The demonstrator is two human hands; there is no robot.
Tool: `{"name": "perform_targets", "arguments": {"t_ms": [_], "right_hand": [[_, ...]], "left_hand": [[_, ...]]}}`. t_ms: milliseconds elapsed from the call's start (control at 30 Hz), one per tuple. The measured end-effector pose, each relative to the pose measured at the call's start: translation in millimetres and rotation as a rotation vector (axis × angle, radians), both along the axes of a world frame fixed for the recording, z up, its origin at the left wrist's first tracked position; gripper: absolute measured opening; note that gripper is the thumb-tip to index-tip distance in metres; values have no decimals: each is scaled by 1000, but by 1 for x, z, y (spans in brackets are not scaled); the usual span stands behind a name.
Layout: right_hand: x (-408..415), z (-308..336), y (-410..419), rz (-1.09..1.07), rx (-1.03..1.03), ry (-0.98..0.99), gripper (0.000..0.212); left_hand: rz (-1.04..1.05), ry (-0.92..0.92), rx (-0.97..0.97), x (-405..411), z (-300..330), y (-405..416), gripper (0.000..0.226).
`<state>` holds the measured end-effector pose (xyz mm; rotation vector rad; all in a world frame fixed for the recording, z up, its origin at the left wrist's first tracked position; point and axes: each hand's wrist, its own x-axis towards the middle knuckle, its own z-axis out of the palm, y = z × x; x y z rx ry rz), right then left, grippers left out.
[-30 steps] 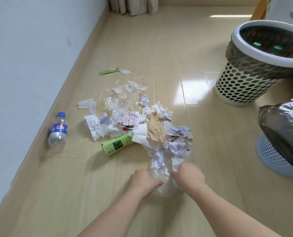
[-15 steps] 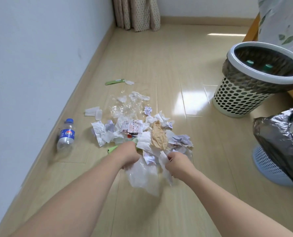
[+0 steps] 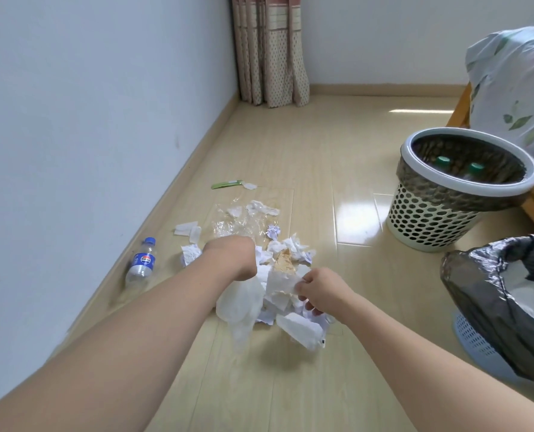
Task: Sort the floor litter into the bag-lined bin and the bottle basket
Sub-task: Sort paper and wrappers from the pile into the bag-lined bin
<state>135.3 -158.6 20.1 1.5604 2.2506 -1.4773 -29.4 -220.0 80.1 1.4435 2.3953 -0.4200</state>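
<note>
both hands — left hand (image 3: 233,255) and right hand (image 3: 320,289) — grip a bundle of crumpled paper litter (image 3: 270,302) above the floor (image 3: 321,157), plastic bottle (image 3: 142,261) by the wall.

This is a room in a home, most likely a bedroom. The floor (image 3: 290,145) is pale wood-look laminate with a matching skirting board (image 3: 384,90) running along plain white walls (image 3: 88,104). A patterned curtain (image 3: 271,51) in pink and beige hangs to the floor in the corner. At the right edge, bedding printed with green leaves (image 3: 514,98) lies over a wooden frame (image 3: 458,110). 2 small household waste baskets stand on the floor: a perforated cream one (image 3: 430,226) and a bag-lined blue one (image 3: 477,341).
</note>
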Motion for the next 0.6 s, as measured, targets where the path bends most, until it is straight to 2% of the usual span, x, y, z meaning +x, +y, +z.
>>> {"name": "perform_targets", "arguments": {"t_ms": [200, 267, 333, 467, 533, 600], "right_hand": [[-11, 9, 14, 189, 96, -125, 18], [-11, 21, 21, 210, 91, -130, 19], [-6, 36, 36, 198, 92, -154, 21], [36, 68, 81, 16, 72, -237, 34], [73, 89, 102, -115, 53, -198, 35], [116, 109, 121, -241, 154, -102, 34]], "left_hand": [[101, -41, 47, -2, 6, -13, 17], [188, -165, 136, -7, 10, -11, 24], [284, -389, 273, -7, 19, -2, 29], [351, -740, 506, 23, 46, 37, 31], [290, -847, 578, 51, 59, 61, 25], [200, -919, 631, 85, 69, 85, 23]]}}
